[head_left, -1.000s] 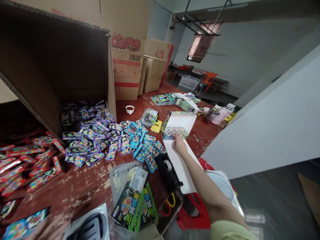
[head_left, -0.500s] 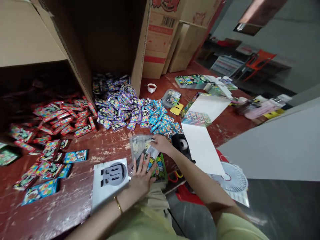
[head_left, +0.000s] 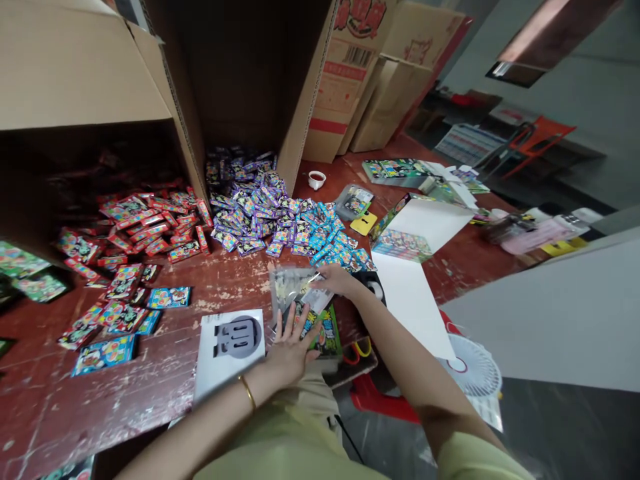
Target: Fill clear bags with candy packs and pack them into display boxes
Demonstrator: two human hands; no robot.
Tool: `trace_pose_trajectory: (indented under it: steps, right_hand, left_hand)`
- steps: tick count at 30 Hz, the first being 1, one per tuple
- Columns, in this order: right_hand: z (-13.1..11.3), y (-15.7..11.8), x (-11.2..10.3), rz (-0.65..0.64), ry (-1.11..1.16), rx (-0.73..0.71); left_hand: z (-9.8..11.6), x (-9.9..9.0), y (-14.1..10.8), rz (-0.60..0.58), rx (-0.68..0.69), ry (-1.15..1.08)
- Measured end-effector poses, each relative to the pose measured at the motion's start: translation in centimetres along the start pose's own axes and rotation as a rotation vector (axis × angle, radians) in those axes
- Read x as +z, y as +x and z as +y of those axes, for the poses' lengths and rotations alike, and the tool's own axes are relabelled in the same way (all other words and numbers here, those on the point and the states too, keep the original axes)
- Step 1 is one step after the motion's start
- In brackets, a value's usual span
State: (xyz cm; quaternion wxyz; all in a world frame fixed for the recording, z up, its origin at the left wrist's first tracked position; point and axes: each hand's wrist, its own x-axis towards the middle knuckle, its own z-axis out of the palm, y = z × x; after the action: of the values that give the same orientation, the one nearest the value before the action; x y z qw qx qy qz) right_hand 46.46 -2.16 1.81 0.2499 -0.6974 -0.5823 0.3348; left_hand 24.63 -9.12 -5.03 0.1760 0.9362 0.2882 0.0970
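My left hand [head_left: 291, 350] lies flat with fingers spread on a clear plastic bag [head_left: 287, 287] near the table's front edge. Beneath the bag is a green and black printed pack [head_left: 330, 337], partly covered. At the bag's upper right, my right hand [head_left: 337, 280] is closed, its fingertips pinching the plastic. A white box [head_left: 207, 363] with a dark printed picture lies left of my left hand. A black tape dispenser [head_left: 374, 288] stands just right of my right hand, partly hidden behind the forearm.
Small red packets [head_left: 150, 227], purple packets [head_left: 250, 207] and blue packets [head_left: 330, 233] spill from cardboard boxes [head_left: 320, 80]. A white cup [head_left: 317, 180] stands behind them. At right are an open white carton [head_left: 407, 300] and a fan [head_left: 470, 363].
The camera view has shifted, so the scene sits further right. Both hands stay on the plastic bag in nearly the same pose, the right still pinching its upper right part.
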Motion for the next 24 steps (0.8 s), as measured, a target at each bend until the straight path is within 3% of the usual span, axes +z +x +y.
trace_pose_trajectory:
  steps: [2,4,6,9,13,16,17,18,21,24]
  right_hand:
    - [-1.1,-1.0,-0.6,-0.009,0.066,-0.003]
    - [-2.5,-2.4,-1.2,-0.025,0.168,-0.007]
    - [-4.1,-4.1,-1.4,-0.019,0.327,-0.038]
    - [-6.1,-6.4,-0.7,0.064,0.489,-0.103]
    - [-7.1,-8.0,1.0,0.234,0.398,-0.122]
    - [-7.7,-8.4,1.2,0.520,0.107,-0.293]
    - [-7.9,-8.4,0.9,0.543,-0.013,-0.377]
    - [-8.2,-8.4,0.5,0.492,-0.120,-0.456]
    - [-8.8,-8.0,-1.1,0.156,-0.266,-0.599]
    - [-8.6,-7.3,-2.8,0.086,-0.230,-0.629]
  left_hand:
    - [0.3,-2.4,0.9,0.060,-0.068,-0.019]
    - [0.5,-5.4,2.0,0.192,-0.142,-0.010]
    - [0.7,-8.1,2.8,0.287,-0.139,-0.005]
    - [0.7,-10.7,3.1,0.301,-0.118,-0.049]
    - [0.3,-11.9,2.4,0.251,-0.152,-0.170]
    - [-0.1,-12.9,2.2,0.192,-0.176,-0.231]
    - [-0.2,-13.3,2.2,0.171,-0.176,-0.237]
    - [-0.3,-13.7,2.1,0.151,-0.171,-0.240]
    - [-0.6,-15.1,1.3,0.084,-0.144,-0.261]
    - [-1.5,-16.4,-1.0,0.018,-0.173,-0.338]
